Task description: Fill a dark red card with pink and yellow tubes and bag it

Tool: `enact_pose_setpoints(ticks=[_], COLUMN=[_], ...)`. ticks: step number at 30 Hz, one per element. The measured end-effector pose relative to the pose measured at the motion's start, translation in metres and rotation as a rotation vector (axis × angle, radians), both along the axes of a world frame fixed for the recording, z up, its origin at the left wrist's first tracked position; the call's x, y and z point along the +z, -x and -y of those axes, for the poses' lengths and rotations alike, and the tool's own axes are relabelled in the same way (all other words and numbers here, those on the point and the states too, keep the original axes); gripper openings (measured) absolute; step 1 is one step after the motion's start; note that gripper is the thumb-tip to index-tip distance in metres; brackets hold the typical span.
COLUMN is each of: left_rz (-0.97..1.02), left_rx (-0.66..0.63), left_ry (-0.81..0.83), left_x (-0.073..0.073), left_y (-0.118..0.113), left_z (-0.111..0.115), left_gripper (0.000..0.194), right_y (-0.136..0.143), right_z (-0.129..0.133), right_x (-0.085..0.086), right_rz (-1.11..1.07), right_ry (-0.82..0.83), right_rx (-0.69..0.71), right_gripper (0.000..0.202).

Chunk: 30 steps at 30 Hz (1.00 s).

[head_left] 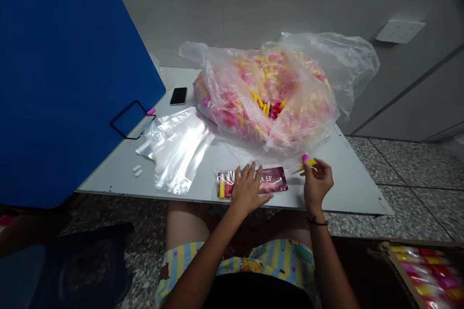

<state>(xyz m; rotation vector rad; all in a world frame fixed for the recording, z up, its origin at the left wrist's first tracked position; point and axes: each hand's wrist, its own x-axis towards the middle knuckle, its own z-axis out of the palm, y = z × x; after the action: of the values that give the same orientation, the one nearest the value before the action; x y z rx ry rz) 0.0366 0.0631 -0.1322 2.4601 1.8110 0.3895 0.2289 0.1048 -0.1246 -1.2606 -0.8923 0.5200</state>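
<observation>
My left hand (248,188) lies flat, fingers spread, on a small clear packet (272,179) with a dark red label, which lies on the white table (119,176) near its front edge. Several yellow and red sticks (224,186) show in the packet's left end. My right hand (318,181) is just right of the packet and pinches a yellow stick (309,163) and a pink-tipped one (305,157) between its fingertips. Behind both hands sits a big clear plastic bag (268,99) heaped with pink, yellow and red sticks.
A pile of empty clear sleeves (177,147) lies left of the packet. A black phone (179,95) rests farther back. A blue partition (65,72) with a black wire loop (131,120) stands at the left. A cardboard box (427,275) with filled packets is on the floor at lower right.
</observation>
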Motion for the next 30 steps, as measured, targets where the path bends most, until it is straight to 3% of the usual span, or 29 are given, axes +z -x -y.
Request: enact_pose_setpoints(ticks=[4, 10, 14, 20, 25, 30], left_rz=[-0.005, 0.010, 0.014, 0.014, 0.007, -0.008], left_rx=[-0.005, -0.017, -0.017, -0.010, -0.014, -0.017], left_ry=[0.003, 0.000, 0.001, -0.002, 0.009, 0.009], left_x=[0.001, 0.001, 0.000, 0.000, 0.003, 0.004], left_y=[0.000, 0.001, 0.001, 0.001, 0.001, 0.000], left_z=[-0.001, -0.001, -0.001, 0.000, 0.000, -0.002], left_gripper=[0.088, 0.088, 0.089, 0.088, 0.085, 0.082], right_y=[-0.002, 0.005, 0.003, -0.004, -0.002, -0.009], right_z=[0.014, 0.010, 0.010, 0.012, 0.016, 0.011], right_x=[-0.020, -0.018, -0.021, -0.024, -0.022, -0.027], right_rz=[0.016, 0.057, 0.057, -0.101, -0.044, -0.322], right_ry=[0.132, 0.220, 0.210, 0.124, 0.147, 0.082], right_rx=[0.103, 0.304, 0.308, 0.105, 0.133, 0.112], right_gripper=[0.042, 0.040, 0.039, 0.038, 0.048, 0.050])
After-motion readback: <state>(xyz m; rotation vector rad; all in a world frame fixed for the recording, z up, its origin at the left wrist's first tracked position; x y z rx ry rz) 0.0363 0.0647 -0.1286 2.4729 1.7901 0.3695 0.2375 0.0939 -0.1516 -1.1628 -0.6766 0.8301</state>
